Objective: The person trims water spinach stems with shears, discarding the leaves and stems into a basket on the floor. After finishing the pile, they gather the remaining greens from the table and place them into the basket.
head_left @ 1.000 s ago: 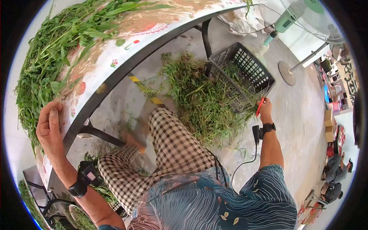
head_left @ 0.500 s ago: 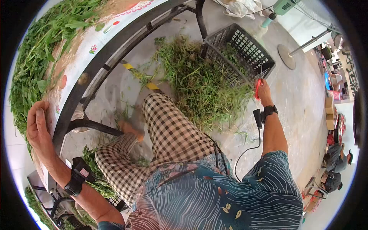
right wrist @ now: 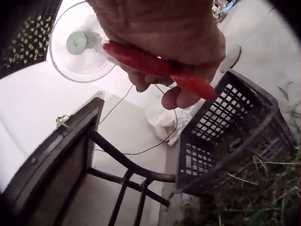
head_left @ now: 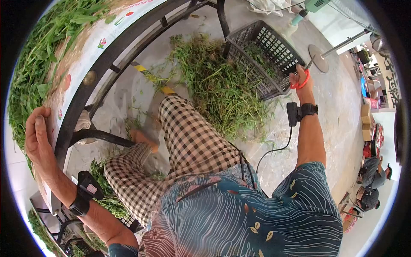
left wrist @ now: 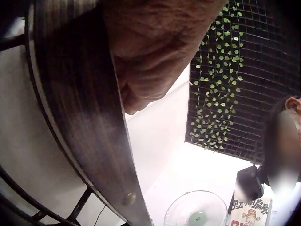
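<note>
Red-handled scissors are held in my right hand, beside the near corner of a black plastic crate. In the right wrist view the fingers of my right hand curl around the red handles, above the crate. My left hand rests at the edge of the table, near a heap of green plants. The left wrist view shows my left hand over the table's dark edge; its fingertips are mostly hidden there.
Cut greens lie piled on the floor against the crate. A fan stand's round base is behind it. Black table legs stand at the left, and people sit at the far right. A cable hangs from the right wrist.
My right hand has moved up and right with the scissors, from the crate's corner area to beyond it. The view has shifted, and my left hand stays at the table's edge.
</note>
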The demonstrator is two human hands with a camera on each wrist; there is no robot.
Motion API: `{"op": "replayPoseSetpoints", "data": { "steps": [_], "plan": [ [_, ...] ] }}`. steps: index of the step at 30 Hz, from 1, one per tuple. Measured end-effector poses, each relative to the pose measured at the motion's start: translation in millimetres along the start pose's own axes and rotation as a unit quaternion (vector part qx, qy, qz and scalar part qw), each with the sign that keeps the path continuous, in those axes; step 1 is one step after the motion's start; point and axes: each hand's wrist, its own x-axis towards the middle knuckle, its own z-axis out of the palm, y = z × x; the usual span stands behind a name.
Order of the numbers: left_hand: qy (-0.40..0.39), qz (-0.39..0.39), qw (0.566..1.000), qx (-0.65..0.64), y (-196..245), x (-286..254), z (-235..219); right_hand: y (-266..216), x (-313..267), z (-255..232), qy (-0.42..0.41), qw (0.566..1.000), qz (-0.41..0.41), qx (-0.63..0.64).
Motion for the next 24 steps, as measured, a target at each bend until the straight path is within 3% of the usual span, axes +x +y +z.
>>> {"op": "replayPoseSetpoints", "data": {
  "steps": [1,4,5,6,8,9,10,13,14,16,17,20,22,24],
  "plan": [
    [-0.004,0.007,1.0,0.007,0,1,-1,-10,-6,9,-0.006,0.994,0.026,0.108],
    [-0.004,0.024,0.999,0.03,4,1,0,-41,-7,31,-0.046,0.995,0.012,0.091],
    [-0.005,0.024,0.999,0.032,2,1,-1,-51,-6,37,-0.061,0.989,-0.117,-0.066],
    [-0.006,0.023,0.999,0.033,0,1,-2,-60,-5,42,-0.073,0.942,-0.24,-0.222],
    [-0.008,0.018,1.0,0.02,-3,0,-1,-81,-15,54,-0.089,0.931,-0.285,-0.212],
    [-0.004,0.014,1.0,0.007,-2,1,0,-96,-23,68,-0.093,0.972,-0.21,-0.046],
    [0.001,0.01,1.0,-0.005,-2,1,0,-111,-30,81,-0.094,0.98,-0.127,0.122],
    [-0.009,0.027,1.0,-0.011,1,1,2,-140,-44,82,-0.124,0.974,-0.19,0.027],
    [0.009,-0.037,0.999,-0.038,5,-1,6,-150,-44,90,-0.151,0.962,-0.227,-0.008],
    [0.011,-0.009,0.999,-0.052,16,-7,12,-170,-55,112,-0.166,0.964,-0.2,0.053],
    [0.015,-0.001,0.999,-0.04,25,-8,12,-176,-47,125,-0.198,0.956,-0.204,0.072],
    [0.017,-0.018,0.998,-0.061,39,-9,16,-216,-88,183,-0.164,0.923,-0.348,0.02],
    [0.036,0.043,0.998,0.004,38,-7,15,-242,-107,220,-0.159,0.909,-0.386,0.018],
    [0.027,0.035,0.999,0.006,43,-7,13,-281,-133,247,-0.224,0.883,-0.408,-0.063]
  ]
}}
